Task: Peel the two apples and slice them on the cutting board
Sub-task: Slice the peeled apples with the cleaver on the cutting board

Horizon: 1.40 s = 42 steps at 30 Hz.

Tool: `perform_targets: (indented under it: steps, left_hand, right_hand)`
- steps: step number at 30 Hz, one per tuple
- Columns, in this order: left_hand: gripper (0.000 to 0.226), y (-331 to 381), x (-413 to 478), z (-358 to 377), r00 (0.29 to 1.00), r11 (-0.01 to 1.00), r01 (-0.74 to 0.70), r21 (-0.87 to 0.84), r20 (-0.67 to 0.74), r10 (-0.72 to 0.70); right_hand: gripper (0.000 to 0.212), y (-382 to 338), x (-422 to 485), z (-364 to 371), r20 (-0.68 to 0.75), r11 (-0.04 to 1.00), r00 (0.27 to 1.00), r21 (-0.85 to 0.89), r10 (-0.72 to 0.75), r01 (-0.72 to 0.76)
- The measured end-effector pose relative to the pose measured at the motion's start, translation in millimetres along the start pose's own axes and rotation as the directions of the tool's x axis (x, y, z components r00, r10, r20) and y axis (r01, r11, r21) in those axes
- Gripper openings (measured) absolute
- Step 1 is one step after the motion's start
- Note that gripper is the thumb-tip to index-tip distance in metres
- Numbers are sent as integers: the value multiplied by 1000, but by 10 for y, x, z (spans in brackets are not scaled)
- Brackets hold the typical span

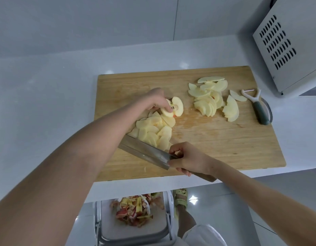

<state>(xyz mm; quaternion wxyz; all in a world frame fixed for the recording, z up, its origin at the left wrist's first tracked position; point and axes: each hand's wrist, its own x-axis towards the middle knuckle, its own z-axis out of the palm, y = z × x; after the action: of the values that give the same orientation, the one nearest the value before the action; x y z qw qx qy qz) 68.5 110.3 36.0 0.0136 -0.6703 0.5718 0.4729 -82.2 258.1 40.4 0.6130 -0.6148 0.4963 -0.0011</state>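
Observation:
A wooden cutting board (215, 139) lies on the white counter. My left hand (156, 99) pinches a peeled apple core piece (174, 106) upright near the board's middle. Just in front of it lies a pile of pale apple slices (156, 133). My right hand (186, 158) grips the handle of a broad knife (144, 151), whose blade lies low across the board beside that pile. A second heap of slices (211, 99) sits at the board's far right.
A white peeler with a green handle (258, 105) lies at the board's right edge. A grey vented appliance (288, 45) stands at the back right. Below the counter edge, a bin (135, 228) holds red apple peels. My foot shows beside it.

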Motion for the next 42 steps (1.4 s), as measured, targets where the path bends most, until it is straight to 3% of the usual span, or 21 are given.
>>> perform_targets:
  steps: [3,6,10,12,14,19,28,31,36,39,42]
  left_hand:
    - [22,25,20,12,997,987,58,-150,-49,-66]
    - [19,-33,-5,-118,981,869,185,-460,26,-195]
    - [18,-132,-124,-543,973,499,198,-844,108,-204]
    - [16,-171,-212,-754,982,329,133,-935,80,-170]
    - [13,-212,-300,-908,987,238,68,-969,32,-155]
    - [15,-402,-416,-1051,978,216,-22,-976,-66,-198]
    - [12,-572,-342,-785,959,348,12,-937,-87,-269]
    - [15,-659,-341,-655,949,311,39,-950,-62,-308]
    - [26,-919,-383,-580,908,89,-94,-992,-122,-400]
    - [35,-1075,-418,-603,868,14,-201,-979,-185,-460]
    - [37,-1115,-440,-576,859,14,-199,-980,-181,-479]
  right_hand:
    - [9,-9,49,29,-11,1000,1000,22,14,-14]
    - [12,-16,82,62,-27,997,999,75,35,-33]
    - [12,11,96,98,-77,998,997,60,5,0]
    - [13,21,84,88,-153,999,988,24,-28,32]
    - [18,19,69,20,-239,999,970,0,-43,45]
    - [16,51,70,-310,-370,1000,929,24,18,-9]
    - [14,206,18,-968,-556,997,827,53,81,-63]
    - [12,170,-31,-940,-540,998,839,45,64,-48]
    - [7,-84,-27,-649,-445,989,895,138,20,46]
    - [12,-227,158,-414,-324,957,944,289,59,39]
    - [13,-271,369,-244,-217,891,966,453,138,-26]
